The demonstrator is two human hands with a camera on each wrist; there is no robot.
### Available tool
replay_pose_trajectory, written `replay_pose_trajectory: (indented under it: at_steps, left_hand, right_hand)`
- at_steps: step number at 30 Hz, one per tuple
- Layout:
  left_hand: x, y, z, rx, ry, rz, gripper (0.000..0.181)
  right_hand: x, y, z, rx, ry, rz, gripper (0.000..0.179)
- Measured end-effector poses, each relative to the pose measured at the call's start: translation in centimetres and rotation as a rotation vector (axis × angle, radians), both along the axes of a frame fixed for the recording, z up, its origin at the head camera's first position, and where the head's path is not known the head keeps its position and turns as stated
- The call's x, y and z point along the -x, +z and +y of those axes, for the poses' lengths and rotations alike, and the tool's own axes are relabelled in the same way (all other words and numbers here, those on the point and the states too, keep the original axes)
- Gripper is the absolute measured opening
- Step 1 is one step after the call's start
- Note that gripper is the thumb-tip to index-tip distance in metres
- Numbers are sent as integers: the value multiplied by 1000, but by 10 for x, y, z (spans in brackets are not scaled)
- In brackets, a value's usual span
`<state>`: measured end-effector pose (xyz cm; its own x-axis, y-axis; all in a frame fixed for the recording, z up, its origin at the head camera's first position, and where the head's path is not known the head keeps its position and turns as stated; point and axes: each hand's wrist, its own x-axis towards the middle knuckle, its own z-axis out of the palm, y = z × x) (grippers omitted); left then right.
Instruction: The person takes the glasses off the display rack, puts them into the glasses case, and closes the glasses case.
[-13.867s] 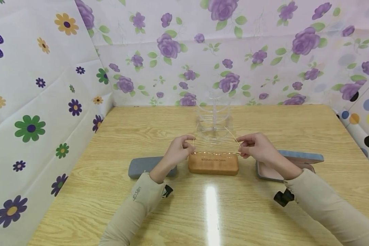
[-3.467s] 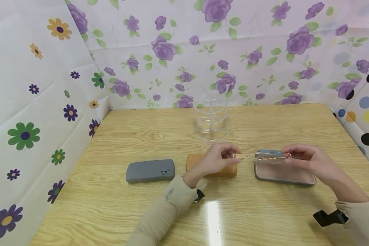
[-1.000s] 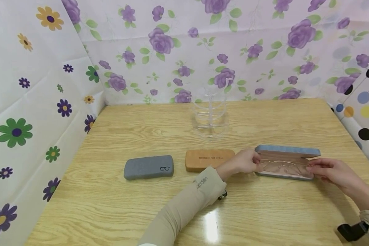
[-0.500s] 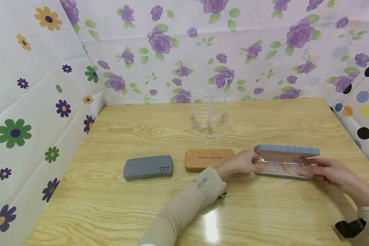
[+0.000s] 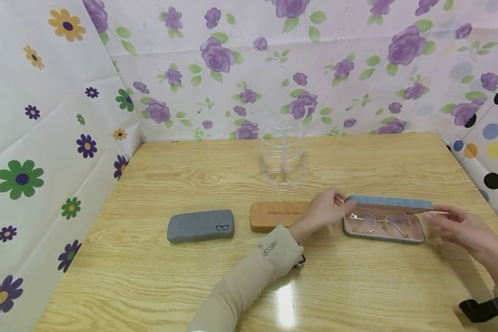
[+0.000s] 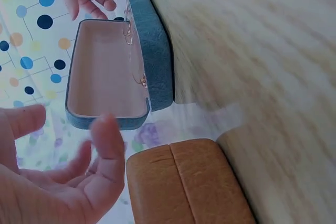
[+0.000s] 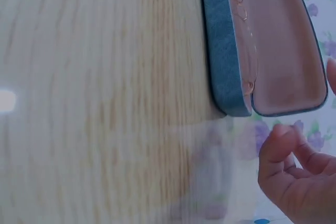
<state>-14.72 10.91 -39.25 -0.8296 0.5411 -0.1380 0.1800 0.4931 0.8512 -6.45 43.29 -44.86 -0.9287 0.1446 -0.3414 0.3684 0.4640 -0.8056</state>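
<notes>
Gold-rimmed glasses [image 5: 380,218] lie in the pink-lined bottom of a blue-grey glasses case [image 5: 383,239] at the right, its lid [image 5: 398,202] standing raised at the back. My left hand [image 5: 324,210] is at the lid's left end, thumb and fingers apart with nothing between them in the left wrist view. At the other end, my right hand [image 5: 465,229] has its fingertips right by the lid's corner, fingers loosely bent and holding nothing. The right wrist view shows the case wall [image 7: 223,45] and a thin part of the glasses frame inside.
A brown glasses case [image 5: 269,221] with lettering stands closed, partly behind my left hand. Further left is a closed grey glasses case [image 5: 201,226]. A clear display stand [image 5: 284,159] stands behind them on the wooden table [image 5: 191,170], before a flowered cloth.
The glasses, earlier held in both hands over the brown case, then over the open blue-grey case, now lie inside it. Both hands have let go and moved up to the lid's ends.
</notes>
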Motion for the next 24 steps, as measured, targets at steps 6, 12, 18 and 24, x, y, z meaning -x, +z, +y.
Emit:
replay_pose_trajectory:
  at_steps: [6, 12, 18, 24]
  left_hand:
    - [1, 0, 1, -12, 52, -60, 60]
    - [-1, -4, 10, -38, 82, -166, 66]
    - [-3, -7, 18, -7, 67, -167, 65]
    - [-4, -9, 20, -19, 15, -64, 47]
  right_hand:
    - [16, -35, 24, 33, 39, 43, 87]
    - [13, 6, -10, 154, 77, -19, 81]
    - [13, 25, -27, 180, 88, -33, 77]
    - [17, 25, -29, 178, 88, -41, 76]
